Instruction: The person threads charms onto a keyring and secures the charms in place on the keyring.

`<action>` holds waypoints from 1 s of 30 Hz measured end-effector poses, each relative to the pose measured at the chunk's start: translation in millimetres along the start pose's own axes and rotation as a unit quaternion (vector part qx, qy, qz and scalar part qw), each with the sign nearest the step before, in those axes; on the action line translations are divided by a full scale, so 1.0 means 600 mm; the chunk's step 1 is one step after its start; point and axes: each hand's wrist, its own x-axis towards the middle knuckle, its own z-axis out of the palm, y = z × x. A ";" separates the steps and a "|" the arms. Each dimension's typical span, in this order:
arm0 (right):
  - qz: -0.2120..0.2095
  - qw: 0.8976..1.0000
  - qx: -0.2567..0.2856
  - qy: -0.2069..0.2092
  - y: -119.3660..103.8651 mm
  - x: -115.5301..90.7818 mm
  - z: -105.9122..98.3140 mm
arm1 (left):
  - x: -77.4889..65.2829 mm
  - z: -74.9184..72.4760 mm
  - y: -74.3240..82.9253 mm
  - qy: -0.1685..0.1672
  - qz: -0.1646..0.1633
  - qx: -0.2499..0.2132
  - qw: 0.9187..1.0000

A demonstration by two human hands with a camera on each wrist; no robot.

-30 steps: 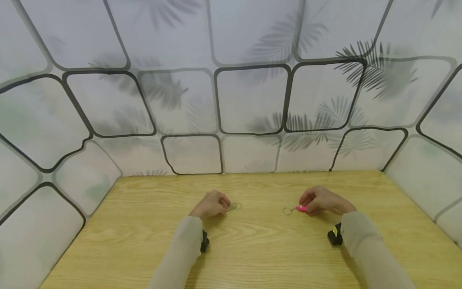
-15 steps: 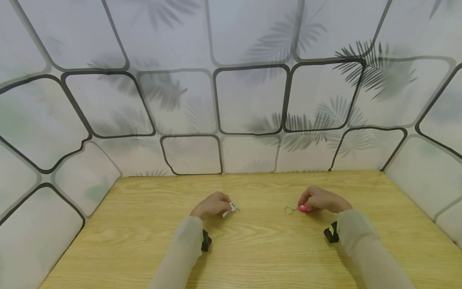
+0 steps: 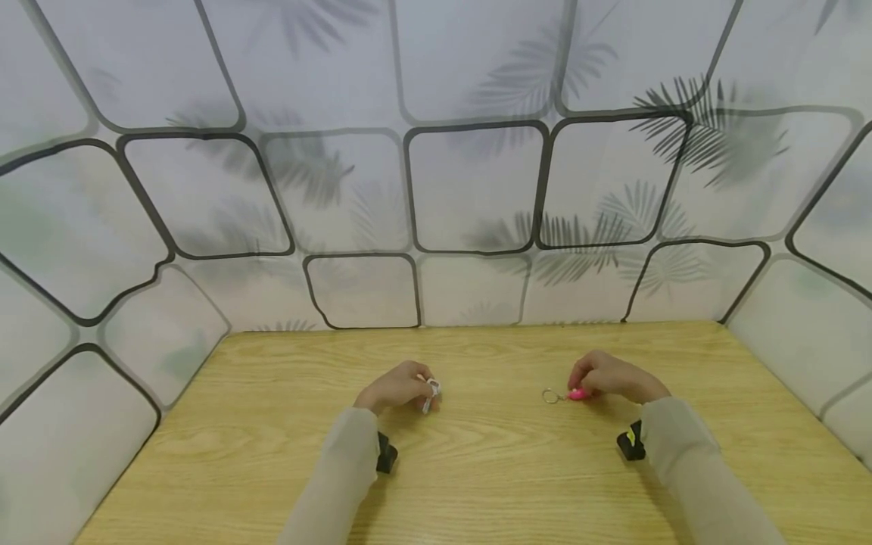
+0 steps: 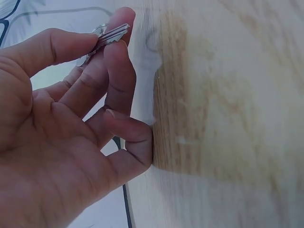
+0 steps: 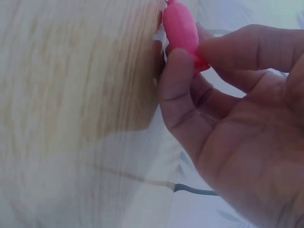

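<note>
In the head view my left hand (image 3: 400, 384) is just over the table, pinching a silver key (image 3: 433, 393) between thumb and fingers. The left wrist view shows the notched blade of the key (image 4: 114, 37) sticking out past the fingertips, with its round head partly hidden behind the thumb. To the right, my right hand (image 3: 611, 377) pinches a pink plastic key fob (image 3: 577, 394). A short chain and a metal split ring (image 3: 551, 396) extend leftward from the fob. Seen from the right wrist, the smooth pink fob (image 5: 180, 28) sits between thumb and curled fingers.
Both hands work over a light wood-grain table (image 3: 470, 477). A pale fabric wall (image 3: 470, 288) with dark outlines and leaf prints rises at its back edge and along both sides. A small black camera (image 3: 631, 441) is strapped at the right wrist, another (image 3: 386, 453) at the left.
The key in my left hand has turned from pointing right to hanging downward, closer to the fingers. My right hand, with the fob and ring, has shifted only slightly.
</note>
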 end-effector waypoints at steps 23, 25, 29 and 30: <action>0.012 0.993 -0.117 -0.003 -0.011 -0.001 0.018 | -0.002 0.003 0.001 -0.001 0.000 -0.019 1.000; 0.003 0.991 -0.133 -0.001 -0.012 -0.001 0.021 | -0.002 0.003 0.001 -0.003 0.004 -0.017 1.000; -0.009 0.990 -0.140 -0.002 -0.014 -0.002 0.022 | -0.002 0.003 -0.001 -0.004 0.008 -0.013 1.000; -0.010 0.991 -0.134 -0.002 -0.014 -0.003 0.021 | -0.003 0.003 -0.001 -0.003 0.008 -0.014 1.000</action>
